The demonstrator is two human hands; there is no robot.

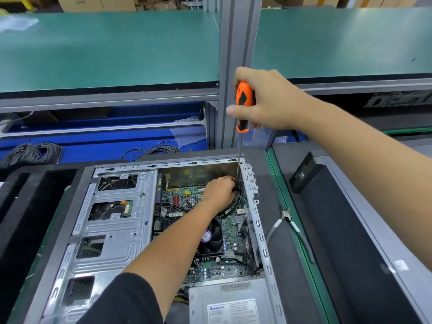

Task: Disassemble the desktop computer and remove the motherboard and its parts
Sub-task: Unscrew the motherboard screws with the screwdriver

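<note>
Our right hand (264,101) grips the screwdriver (243,106) upright at the far right corner of the case (112,230); our left hand (219,192) curls around its tip over the motherboard (177,199).

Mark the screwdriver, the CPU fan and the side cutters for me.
screwdriver (244,97): head view, orange handle.
CPU fan (211,238): head view, hub with purple sticker.
side cutters (286,215): head view, pivot joint.

A pair of grey-handled side cutters (289,224) lies on the dark counter (280,230), jaws pointing away. Coils of thin black wire (32,153) rest on a blue surface (93,146) below a green-topped shelf (105,50). Cardboard boxes (93,3) stand behind.
</note>
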